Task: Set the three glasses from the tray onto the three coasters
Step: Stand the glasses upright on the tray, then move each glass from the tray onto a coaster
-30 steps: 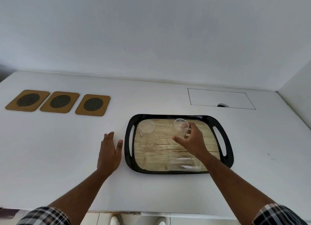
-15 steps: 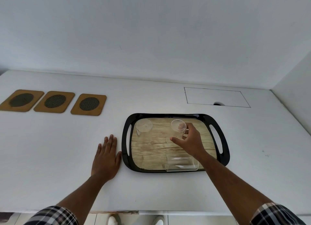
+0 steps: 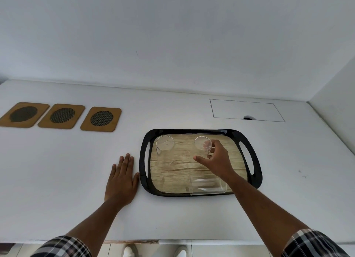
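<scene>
A black tray (image 3: 143, 160) with a wood-look floor holds three clear glasses. One glass (image 3: 164, 144) stands upright at the tray's far left. A second glass (image 3: 201, 142) stands at the far middle, and my right hand (image 3: 217, 160) wraps around it with thumb and fingers on its sides. The third glass (image 3: 208, 186) lies on its side at the tray's near edge, under my right wrist. My left hand (image 3: 122, 180) lies flat on the white counter just left of the tray, fingers apart. Three bare wooden coasters (image 3: 24, 114) (image 3: 61, 116) (image 3: 101, 119) sit in a row at the far left.
The white counter (image 3: 57, 170) meets a wall behind and another wall at the right. A rectangular outlined hatch (image 3: 245, 110) with a small notch is set into the counter behind the tray. The counter's front edge runs below my forearms.
My right hand has closed in around the far-middle glass. My left hand slid slightly back toward me beside the tray. The glasses stay in place.
</scene>
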Demonstrator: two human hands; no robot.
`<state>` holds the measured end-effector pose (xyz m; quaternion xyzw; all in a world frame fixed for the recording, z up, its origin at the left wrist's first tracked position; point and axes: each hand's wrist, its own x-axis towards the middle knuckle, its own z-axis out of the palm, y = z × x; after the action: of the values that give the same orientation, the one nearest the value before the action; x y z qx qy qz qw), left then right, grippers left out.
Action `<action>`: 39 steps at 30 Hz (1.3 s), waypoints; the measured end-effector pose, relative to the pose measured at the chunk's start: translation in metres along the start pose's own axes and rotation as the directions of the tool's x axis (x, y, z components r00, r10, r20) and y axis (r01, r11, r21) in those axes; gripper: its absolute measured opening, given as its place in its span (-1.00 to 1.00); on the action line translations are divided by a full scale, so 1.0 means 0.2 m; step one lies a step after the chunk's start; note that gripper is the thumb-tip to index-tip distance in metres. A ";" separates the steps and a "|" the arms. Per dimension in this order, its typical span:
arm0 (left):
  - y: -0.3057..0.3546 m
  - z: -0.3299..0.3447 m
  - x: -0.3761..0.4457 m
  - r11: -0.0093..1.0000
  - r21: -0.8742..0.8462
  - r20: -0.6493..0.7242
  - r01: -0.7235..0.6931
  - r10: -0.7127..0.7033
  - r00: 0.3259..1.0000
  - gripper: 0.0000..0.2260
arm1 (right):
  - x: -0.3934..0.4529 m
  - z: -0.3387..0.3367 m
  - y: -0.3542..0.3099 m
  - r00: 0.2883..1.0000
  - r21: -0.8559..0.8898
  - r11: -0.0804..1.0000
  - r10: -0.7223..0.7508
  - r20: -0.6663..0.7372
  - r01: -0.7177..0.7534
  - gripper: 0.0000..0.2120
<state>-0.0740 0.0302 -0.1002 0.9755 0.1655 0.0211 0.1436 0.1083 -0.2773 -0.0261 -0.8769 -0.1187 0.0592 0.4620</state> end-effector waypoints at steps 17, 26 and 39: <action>0.00 -0.01 0.00 1.000 -0.015 0.005 -0.007 0.007 1.000 -0.30 | -0.13 -0.24 0.16 0.967 0.150 0.973 0.139 0.213 -0.173 -0.14; 0.02 -0.02 -0.01 1.000 -0.020 -0.009 -0.011 0.011 1.000 -0.30 | -0.30 -0.32 0.25 0.874 -0.002 0.990 0.127 0.470 -0.142 -0.23; 0.02 -0.02 0.00 1.000 0.002 -0.011 -0.003 0.003 1.000 -0.30 | -0.31 -0.33 0.30 0.942 0.210 0.956 0.135 0.306 -0.205 -0.17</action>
<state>-0.0725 0.0269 -0.0952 0.9757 0.1647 0.0265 0.1418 0.0716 -0.3792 -0.0386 -0.8039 -0.1002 0.2402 0.5348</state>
